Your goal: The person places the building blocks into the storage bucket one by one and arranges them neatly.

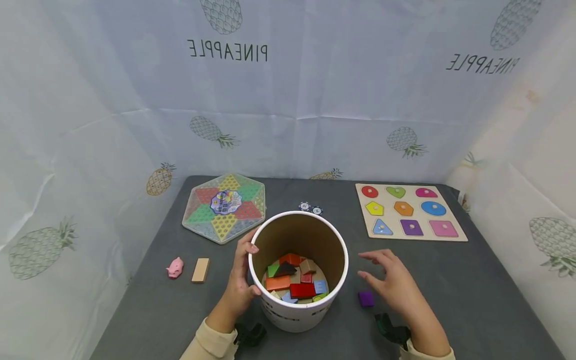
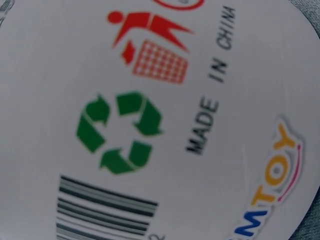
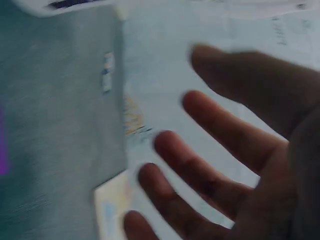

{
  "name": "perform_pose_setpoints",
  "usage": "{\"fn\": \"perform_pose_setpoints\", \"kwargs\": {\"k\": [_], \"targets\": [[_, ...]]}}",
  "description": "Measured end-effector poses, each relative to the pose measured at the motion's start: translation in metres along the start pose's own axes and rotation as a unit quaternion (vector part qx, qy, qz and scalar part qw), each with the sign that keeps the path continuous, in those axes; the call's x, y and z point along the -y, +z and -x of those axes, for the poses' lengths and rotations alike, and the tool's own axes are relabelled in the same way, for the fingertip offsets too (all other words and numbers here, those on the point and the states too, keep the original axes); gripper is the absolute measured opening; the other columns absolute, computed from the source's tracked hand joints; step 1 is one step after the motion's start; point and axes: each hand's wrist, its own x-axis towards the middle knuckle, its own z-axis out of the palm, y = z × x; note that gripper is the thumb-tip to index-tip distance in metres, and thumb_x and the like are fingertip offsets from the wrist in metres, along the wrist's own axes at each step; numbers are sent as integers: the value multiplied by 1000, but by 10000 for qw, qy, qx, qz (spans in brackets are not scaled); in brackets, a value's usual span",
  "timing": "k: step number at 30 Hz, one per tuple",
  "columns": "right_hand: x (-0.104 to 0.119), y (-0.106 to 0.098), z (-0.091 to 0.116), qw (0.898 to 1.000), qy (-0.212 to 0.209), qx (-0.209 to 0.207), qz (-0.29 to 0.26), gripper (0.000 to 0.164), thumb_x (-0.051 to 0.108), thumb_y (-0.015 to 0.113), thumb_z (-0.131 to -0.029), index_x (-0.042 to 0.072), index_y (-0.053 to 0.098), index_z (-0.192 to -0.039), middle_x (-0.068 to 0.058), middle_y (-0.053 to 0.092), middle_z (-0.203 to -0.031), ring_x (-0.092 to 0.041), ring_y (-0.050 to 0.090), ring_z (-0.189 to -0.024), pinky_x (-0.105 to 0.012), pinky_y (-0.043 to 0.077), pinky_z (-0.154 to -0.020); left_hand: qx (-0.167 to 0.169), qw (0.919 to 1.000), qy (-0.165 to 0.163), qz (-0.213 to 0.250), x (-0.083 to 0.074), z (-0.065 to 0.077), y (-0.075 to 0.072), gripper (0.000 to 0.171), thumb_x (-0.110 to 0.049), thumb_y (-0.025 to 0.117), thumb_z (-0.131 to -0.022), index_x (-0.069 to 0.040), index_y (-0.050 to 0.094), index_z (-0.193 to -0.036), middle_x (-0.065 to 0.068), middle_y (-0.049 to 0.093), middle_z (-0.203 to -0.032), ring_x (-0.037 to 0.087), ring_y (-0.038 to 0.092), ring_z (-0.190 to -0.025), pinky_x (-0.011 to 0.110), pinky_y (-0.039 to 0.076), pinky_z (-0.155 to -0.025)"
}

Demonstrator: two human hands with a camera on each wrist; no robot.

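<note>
A tall white cylindrical tub point(image 1: 292, 320), open at the top, stands in front of me with several coloured wooden blocks point(image 1: 302, 290) at its bottom. My left hand point(image 1: 240, 285) grips the tub's left side near the rim. Printed recycling marks and a barcode point(image 2: 105, 210) on the tub's white wall fill the left wrist view. To the tub's right, my right hand point(image 1: 396, 285) hovers with thumb and fingers spread apart and nothing between them. A small purple block point(image 1: 366, 299) lies on the table between that hand and the tub.
A hexagonal Chinese checkers board point(image 1: 202, 192) lies back left, a shape puzzle board point(image 1: 373, 232) back right. Two poker chips point(image 1: 310, 208) lie behind the tub. A pink toy pig point(image 1: 175, 268) and a plain wooden block point(image 1: 200, 270) lie left. Patterned cloth point(image 1: 288, 85) hangs around the table.
</note>
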Motion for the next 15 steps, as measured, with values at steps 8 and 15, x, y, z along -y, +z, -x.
{"fn": "perform_pose_setpoints", "kwargs": {"k": [8, 15], "targets": [[-48, 40, 10, 9938, 325, 1042, 197, 39, 18, 86, -69, 23, 68, -104, 3, 56, -100, -16, 54, -93, -43, 46, -85, 9, 10000, -9, 4, 0, 1, -1, 67, -60, 52, -89, -9, 34, -129, 30, 15, -147, 45, 26, -131, 48, 39, -100], [-54, 45, 16, 9934, 169, 1108, 222, 32, 16, 86, -69, 24, 68, -93, 8, 53, -90, -9, 51, -81, -31, 46, -73, 43, 10000, -40, -61, 1, 2, 0, 67, -60, 51, -89, -10, 34, -130, 30, 15, -147, 45, 26, -132, 48, 38, -100]]}}
